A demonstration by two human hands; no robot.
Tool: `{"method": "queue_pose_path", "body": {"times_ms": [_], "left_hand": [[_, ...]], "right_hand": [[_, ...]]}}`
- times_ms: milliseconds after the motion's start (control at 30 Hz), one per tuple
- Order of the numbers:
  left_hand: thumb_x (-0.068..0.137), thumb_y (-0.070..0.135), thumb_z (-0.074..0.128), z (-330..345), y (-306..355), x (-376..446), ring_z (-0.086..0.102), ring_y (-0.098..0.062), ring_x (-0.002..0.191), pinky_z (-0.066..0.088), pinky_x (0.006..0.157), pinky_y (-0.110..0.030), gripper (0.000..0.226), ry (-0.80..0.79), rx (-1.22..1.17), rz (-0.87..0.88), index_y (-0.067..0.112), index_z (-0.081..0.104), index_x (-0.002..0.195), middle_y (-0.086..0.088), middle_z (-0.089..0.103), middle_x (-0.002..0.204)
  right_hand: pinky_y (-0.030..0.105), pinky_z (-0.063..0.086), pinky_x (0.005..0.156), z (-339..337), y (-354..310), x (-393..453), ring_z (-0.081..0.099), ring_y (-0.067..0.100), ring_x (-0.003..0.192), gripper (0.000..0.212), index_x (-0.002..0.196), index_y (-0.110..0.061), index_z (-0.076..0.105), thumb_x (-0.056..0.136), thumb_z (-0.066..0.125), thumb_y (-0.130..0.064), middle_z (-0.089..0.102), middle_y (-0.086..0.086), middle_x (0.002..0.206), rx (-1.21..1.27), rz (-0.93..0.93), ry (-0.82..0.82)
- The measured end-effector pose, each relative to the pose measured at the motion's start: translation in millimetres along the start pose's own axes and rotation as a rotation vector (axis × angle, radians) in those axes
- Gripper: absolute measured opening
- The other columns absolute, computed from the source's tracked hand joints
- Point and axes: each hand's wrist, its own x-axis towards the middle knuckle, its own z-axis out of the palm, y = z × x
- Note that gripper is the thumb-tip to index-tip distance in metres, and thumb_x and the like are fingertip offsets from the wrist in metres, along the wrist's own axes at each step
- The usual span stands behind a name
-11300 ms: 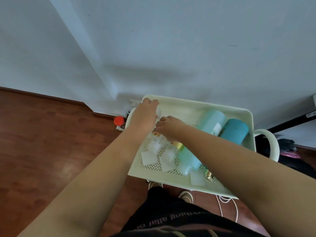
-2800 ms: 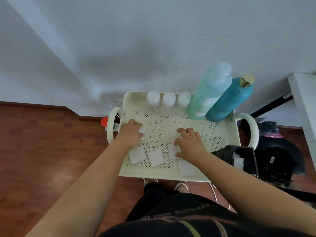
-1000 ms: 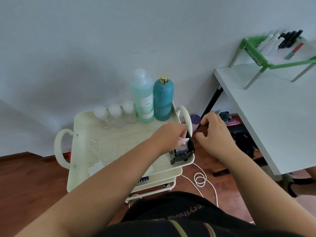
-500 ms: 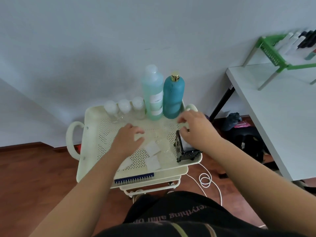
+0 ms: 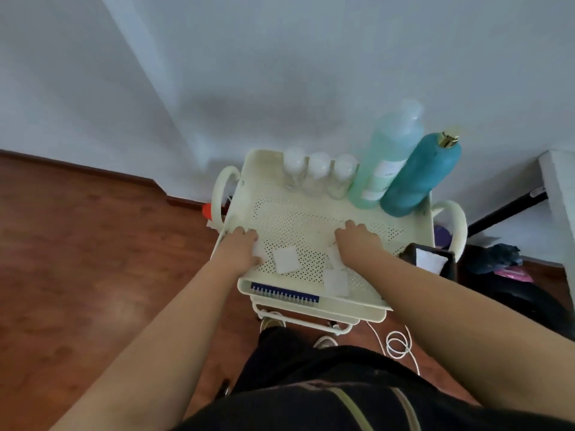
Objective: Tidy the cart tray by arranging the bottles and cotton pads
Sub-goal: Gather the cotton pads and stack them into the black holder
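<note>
The cream perforated cart tray (image 5: 311, 219) holds three small clear bottles (image 5: 317, 171) in a row along its back edge. A tall pale green bottle (image 5: 385, 157) and a teal bottle with a gold cap (image 5: 420, 178) stand to their right. My left hand (image 5: 239, 250) rests at the tray's left edge, its fingers closed on a white cotton pad (image 5: 259, 250). My right hand (image 5: 357, 244) is curled over another pad (image 5: 334, 256) mid-tray. Two loose pads lie flat: one (image 5: 286, 259) between my hands, one (image 5: 335, 281) near the front rim. A black holder (image 5: 448, 265) at the right front corner contains white pads (image 5: 431, 262).
A blue toothed strip (image 5: 284, 293) lies on the lower shelf's front. A white cable (image 5: 398, 340) coils on the wood floor. A red-capped item (image 5: 207, 209) sits behind the left handle. A white table (image 5: 560, 188) and dark bags (image 5: 504, 256) stand at the right. The wall is directly behind the cart.
My right hand has left the black holder and moved left onto a pad. My left hand has shifted to the pad at the tray's left edge. The view has tilted downwards.
</note>
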Motion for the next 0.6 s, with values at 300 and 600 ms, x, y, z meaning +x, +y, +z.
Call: {"method": "queue_pose_path", "body": {"times_ms": [300, 600], "left_hand": [[0.071, 0.028, 0.076, -2.0, -3.9, -2.1, 0.054, -0.019, 0.077, 0.032, 0.057, -0.028, 0.035, 0.049, -0.305, -0.126, 0.022, 0.043, 0.081, 0.006, 0.05, 0.076], [0.084, 0.016, 0.069, -43.5, 82.0, 10.7, 0.055, -0.017, 0.064, 0.045, 0.047, -0.023, 0.032, -0.049, -1.248, -0.056, 0.025, 0.052, 0.11, -0.012, 0.06, 0.103]], "right_hand": [[0.03, 0.045, 0.073, -1.2, 1.6, 0.9, 0.057, 0.025, 0.093, 0.022, 0.102, -0.005, 0.058, 0.081, 0.057, 0.001, 0.062, 0.012, 0.108, 0.205, -0.052, -0.04], [0.021, 0.044, 0.065, -81.0, 93.7, -95.9, 0.057, 0.005, 0.07, 0.016, 0.088, -0.032, 0.059, 0.079, 0.07, -0.025, 0.065, -0.01, 0.092, 0.827, -0.133, 0.198]]}}
